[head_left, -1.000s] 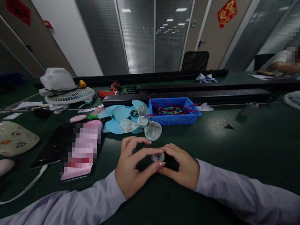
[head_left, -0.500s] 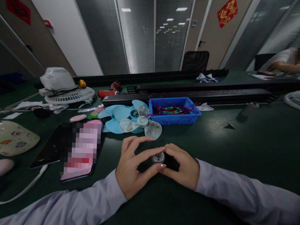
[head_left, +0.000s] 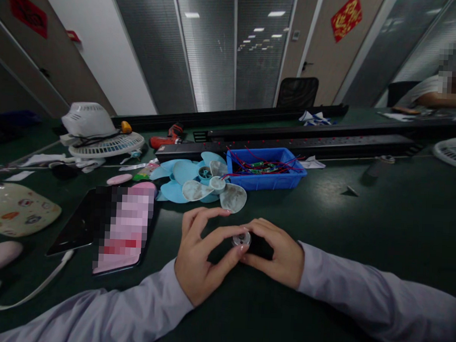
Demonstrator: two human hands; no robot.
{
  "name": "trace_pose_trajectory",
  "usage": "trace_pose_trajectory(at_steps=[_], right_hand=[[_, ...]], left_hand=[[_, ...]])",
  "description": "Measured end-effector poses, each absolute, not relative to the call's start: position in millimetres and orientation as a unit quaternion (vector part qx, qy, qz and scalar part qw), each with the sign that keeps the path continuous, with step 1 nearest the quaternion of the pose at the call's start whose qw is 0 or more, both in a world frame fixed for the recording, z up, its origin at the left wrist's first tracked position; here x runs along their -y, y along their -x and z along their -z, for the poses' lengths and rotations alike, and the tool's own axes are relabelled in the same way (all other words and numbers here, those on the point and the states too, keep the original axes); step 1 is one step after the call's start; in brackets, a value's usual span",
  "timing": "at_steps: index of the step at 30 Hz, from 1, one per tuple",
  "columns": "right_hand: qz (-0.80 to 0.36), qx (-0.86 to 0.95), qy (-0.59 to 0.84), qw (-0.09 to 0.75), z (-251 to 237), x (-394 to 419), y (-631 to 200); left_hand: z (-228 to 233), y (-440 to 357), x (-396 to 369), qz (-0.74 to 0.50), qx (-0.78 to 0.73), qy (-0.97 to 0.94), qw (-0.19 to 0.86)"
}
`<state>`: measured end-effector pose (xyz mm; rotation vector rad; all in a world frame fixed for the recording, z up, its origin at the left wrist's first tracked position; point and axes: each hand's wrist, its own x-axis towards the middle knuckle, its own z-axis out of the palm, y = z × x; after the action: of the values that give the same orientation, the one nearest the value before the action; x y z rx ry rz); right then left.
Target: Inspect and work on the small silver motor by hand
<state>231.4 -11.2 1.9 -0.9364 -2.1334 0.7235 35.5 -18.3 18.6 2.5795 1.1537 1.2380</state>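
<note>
Both my hands meet low on the dark green table (head_left: 362, 217) around a small round motor (head_left: 241, 238) with a silvery end face. My left hand (head_left: 199, 255) pinches its silvery end between thumb and fingertips. My right hand (head_left: 275, 251) wraps the dark body of the motor from the right. Just beyond my hands lie a white fan blade (head_left: 215, 188) and a light blue fan blade (head_left: 178, 176), overlapping.
A blue bin (head_left: 266, 170) with red wires and small boards stands behind the blades. A tablet and pink phone (head_left: 116, 221) lie at left, a white fan housing and grille (head_left: 97, 132) farther back. Black power strips (head_left: 308, 142) cross the table. Another person sits at far right.
My left fingertips have shifted slightly on the motor's end, as if turning it. The hands and the motor stay in the same place.
</note>
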Motion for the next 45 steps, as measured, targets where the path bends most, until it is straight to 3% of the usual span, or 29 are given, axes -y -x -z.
trace_pose_trajectory(at_steps=[5, 11, 16, 24, 33, 45], right_hand=[[-0.285, 0.818, 0.363, 0.344, -2, 11, -231], [-0.283, 0.816, 0.365, 0.348, -1, 12, -231], [-0.288, 0.817, 0.365, 0.34, -1, 11, -232], [-0.289, 0.816, 0.379, 0.328, -6, 14, -232], [-0.295, 0.813, 0.381, 0.327, -7, 13, -232], [-0.291, 0.815, 0.382, 0.325, -6, 13, -232]], left_hand=[[-21, -40, 22, -0.428, -0.421, -0.8, 0.024], [-24, -49, 24, -0.416, -0.513, -0.742, 0.118], [-25, -48, 20, -0.41, -0.505, -0.746, 0.144], [-26, -21, 13, -0.441, -0.492, -0.745, 0.091], [2, 30, 21, -0.285, -0.474, -0.831, 0.06], [-3, 22, 20, -0.309, -0.472, -0.824, 0.054]])
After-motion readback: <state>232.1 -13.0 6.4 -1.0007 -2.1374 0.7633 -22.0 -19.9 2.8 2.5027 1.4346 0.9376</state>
